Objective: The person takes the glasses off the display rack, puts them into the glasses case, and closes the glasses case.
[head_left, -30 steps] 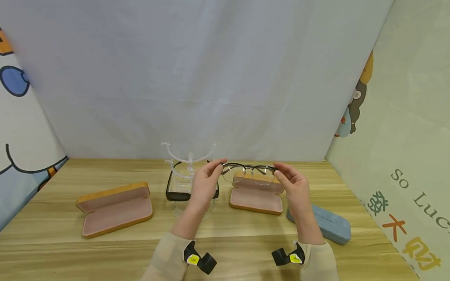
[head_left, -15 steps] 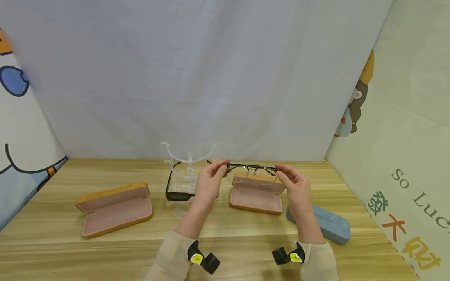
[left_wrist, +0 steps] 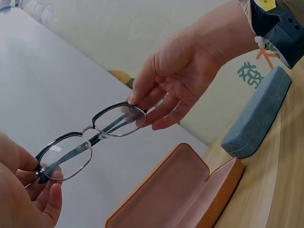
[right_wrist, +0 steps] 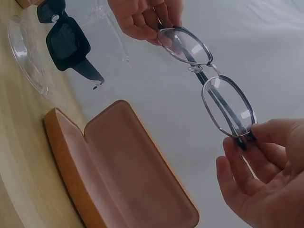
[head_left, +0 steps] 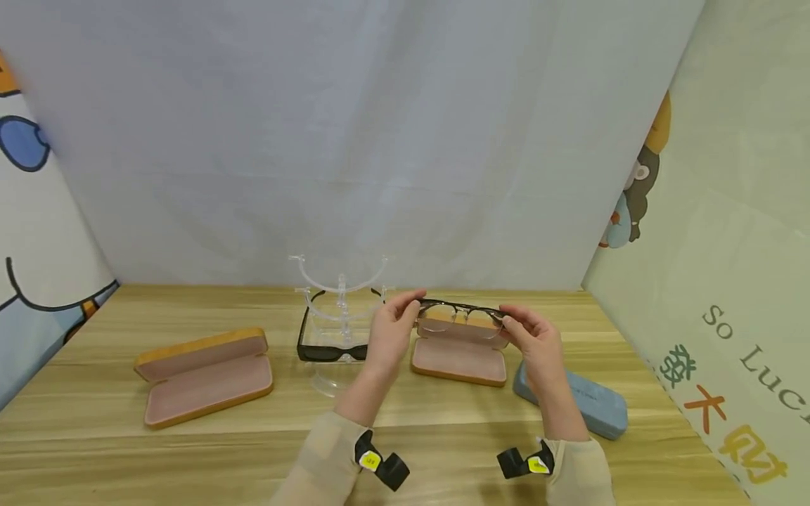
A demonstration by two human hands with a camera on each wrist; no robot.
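A pair of eyeglasses (head_left: 465,309) with a dark upper rim and thin metal lower rims is held up between both hands. My left hand (head_left: 390,334) pinches its left end, and my right hand (head_left: 538,344) pinches its right end. In the right wrist view the temples (right_wrist: 221,102) lie folded behind the lenses. Behind and below the eyeglasses stands an open orange glasses case (head_left: 458,360) with a pink lining. Left of my left hand, black sunglasses (head_left: 323,353) sit on a clear display stand (head_left: 342,284), partly hidden by that hand.
Another open orange glasses case (head_left: 209,386) lies at the left of the wooden table (head_left: 253,464). A closed blue glasses case (head_left: 595,404) lies at the right, partly behind my right forearm. A pale cloth (head_left: 354,140) hangs behind the table.
The eyeglasses have moved a little right and slightly down, and their right end now tilts lower. My left hand has shifted right, uncovering more of the sunglasses. The right hand has moved slightly.
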